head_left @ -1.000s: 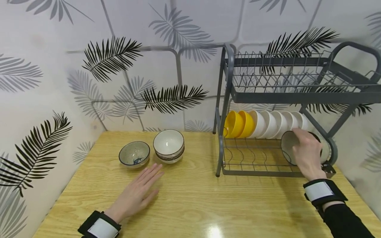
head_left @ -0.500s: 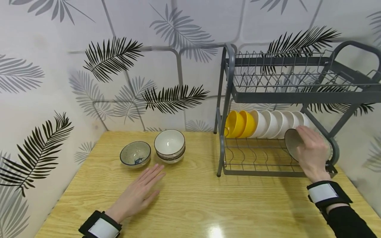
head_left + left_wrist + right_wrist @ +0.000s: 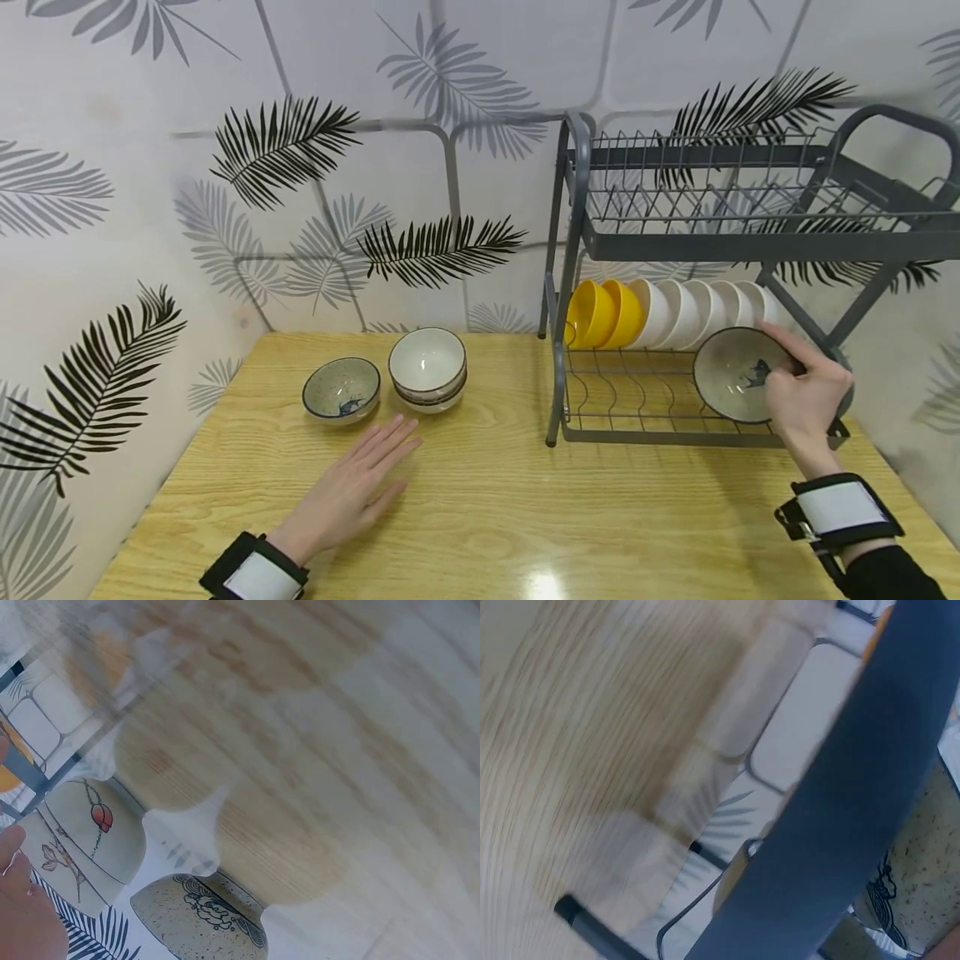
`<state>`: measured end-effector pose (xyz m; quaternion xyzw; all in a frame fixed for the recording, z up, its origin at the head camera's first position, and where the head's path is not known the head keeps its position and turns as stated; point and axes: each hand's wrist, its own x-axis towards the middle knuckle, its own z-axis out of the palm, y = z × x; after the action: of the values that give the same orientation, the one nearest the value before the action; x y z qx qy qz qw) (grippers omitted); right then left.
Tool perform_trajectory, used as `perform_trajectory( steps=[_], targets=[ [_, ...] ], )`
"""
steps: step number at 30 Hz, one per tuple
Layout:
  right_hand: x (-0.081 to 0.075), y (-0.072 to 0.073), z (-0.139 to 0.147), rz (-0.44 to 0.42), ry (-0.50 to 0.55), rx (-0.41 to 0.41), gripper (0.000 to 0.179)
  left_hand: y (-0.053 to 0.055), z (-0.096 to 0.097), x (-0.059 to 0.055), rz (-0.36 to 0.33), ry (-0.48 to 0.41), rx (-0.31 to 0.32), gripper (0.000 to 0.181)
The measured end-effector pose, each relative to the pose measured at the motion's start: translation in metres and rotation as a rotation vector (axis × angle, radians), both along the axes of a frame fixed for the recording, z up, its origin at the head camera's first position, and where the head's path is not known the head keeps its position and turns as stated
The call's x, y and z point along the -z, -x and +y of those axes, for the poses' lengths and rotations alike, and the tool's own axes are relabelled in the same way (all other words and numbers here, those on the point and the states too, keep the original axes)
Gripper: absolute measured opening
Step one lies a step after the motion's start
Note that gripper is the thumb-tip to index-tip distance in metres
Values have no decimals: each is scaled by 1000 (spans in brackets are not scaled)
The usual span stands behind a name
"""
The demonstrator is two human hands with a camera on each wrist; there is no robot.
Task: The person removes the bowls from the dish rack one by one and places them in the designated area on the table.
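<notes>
My right hand (image 3: 810, 400) grips the right side of a speckled grey bowl (image 3: 731, 379) with a dark blue motif inside. That bowl is at the right of the rack's lower tier, its inside tilted toward me; the right wrist view catches part of its outer wall (image 3: 926, 862) behind the rack bar. Fingers straight, my left hand (image 3: 345, 496) is low over the table, just in front of a second speckled bowl (image 3: 337, 392) and a small stack of white-lined bowls (image 3: 426, 362). In the left wrist view, a red flower shows on the stack's side (image 3: 94, 840).
The two-tier grey dish rack (image 3: 750, 246) stands at the right of the wooden table (image 3: 525, 508). Yellow bowls (image 3: 592, 312) and several white bowls (image 3: 682, 317) stand on edge along its lower back. Leaf-patterned wall (image 3: 315, 275) closes the table's far side.
The speckled bowl in my right hand first shifted slightly right, then turned its inside toward me, and the blue motif came into sight. My left hand has hardly moved.
</notes>
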<state>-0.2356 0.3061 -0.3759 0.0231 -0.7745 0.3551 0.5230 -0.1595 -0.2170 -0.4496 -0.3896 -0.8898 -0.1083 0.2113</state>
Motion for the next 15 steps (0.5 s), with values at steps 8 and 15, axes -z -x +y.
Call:
perform_trajectory(
  steps=[8,15],
  targets=[
    [-9,-13,-9,-264,214,-31,49,-1,3,-3,-32,10,7,60],
    [-16,-25,-11,-554,556,-317,54,-2,7,-7,-45,31,20,62]
  ],
)
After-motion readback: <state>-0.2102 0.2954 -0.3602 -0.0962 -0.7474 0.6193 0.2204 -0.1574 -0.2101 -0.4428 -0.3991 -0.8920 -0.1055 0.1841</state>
